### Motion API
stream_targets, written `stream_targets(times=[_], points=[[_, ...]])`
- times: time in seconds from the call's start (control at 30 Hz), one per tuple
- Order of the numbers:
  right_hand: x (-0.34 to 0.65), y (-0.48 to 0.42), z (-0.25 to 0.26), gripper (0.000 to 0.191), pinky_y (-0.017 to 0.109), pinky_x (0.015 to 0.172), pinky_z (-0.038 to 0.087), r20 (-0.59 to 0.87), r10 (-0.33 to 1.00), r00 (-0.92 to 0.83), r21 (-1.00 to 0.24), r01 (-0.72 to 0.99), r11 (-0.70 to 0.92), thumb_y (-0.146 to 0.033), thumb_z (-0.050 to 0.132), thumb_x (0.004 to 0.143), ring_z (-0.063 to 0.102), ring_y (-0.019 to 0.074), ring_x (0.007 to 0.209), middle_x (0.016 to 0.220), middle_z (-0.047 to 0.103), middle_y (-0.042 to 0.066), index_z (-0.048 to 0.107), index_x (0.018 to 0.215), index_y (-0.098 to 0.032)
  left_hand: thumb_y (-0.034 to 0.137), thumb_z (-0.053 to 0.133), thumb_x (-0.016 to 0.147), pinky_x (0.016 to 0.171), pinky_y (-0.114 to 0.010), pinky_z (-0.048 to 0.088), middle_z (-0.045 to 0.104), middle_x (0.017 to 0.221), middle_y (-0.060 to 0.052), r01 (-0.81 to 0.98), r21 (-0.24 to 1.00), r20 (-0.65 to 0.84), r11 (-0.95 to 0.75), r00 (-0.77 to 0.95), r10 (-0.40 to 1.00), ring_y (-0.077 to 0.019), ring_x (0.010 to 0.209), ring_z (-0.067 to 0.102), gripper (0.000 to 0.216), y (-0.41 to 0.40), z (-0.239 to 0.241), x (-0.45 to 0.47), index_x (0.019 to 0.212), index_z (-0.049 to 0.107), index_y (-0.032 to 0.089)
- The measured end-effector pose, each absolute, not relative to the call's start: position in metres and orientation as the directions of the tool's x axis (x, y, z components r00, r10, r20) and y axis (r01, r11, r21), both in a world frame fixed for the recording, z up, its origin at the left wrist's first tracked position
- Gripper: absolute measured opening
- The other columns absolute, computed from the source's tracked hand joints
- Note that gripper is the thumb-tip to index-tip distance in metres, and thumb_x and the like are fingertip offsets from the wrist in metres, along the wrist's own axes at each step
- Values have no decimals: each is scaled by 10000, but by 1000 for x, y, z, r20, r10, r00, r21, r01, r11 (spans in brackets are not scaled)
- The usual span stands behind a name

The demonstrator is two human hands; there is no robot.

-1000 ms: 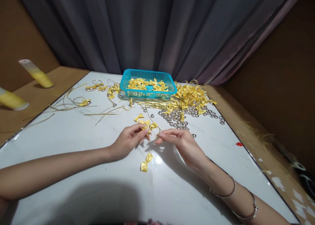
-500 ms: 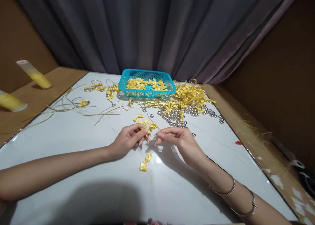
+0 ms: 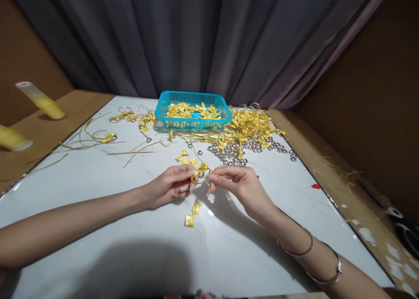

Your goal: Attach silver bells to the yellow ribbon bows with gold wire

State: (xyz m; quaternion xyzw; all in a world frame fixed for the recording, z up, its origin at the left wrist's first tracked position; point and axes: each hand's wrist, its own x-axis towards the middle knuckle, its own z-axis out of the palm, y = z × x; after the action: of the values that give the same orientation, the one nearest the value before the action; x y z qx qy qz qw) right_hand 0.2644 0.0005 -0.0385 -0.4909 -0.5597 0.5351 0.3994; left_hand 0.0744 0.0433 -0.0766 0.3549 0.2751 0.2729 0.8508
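Note:
Between my hands is a yellow ribbon bow with a small silver bead by it and a thin gold cord curving below in a loop. My left hand pinches the bow's left side between thumb and fingers. My right hand pinches the cord at its right, thumb against forefinger. A loose yellow bow lies on the white table just below my hands. Two more bows, an upper bow and a lower bow, lie just beyond my left fingers.
A blue basket of yellow bows stands at the back. To its right are heaped bows and scattered silver beads. Gold cords lie at left. Yellow ribbon rolls stand far left; black-handled scissors lie far right.
My left hand has turned a little, so the bead and the cord loop under the bow now show more clearly. Both hands stay close together. The whole view has shifted slightly.

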Motion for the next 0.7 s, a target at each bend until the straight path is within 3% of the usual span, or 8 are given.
stream_targets(times=[0.7], points=[[263, -3, -34, 255, 342, 753, 419, 171, 954, -248, -919, 309, 245, -184, 590, 809, 582, 155, 710, 613, 647, 14, 668, 569, -218, 241, 624, 790, 395, -151, 260, 493, 491, 12, -252, 746, -217, 617, 784, 582, -29, 388, 309, 195, 44, -80, 73, 668, 607, 89]])
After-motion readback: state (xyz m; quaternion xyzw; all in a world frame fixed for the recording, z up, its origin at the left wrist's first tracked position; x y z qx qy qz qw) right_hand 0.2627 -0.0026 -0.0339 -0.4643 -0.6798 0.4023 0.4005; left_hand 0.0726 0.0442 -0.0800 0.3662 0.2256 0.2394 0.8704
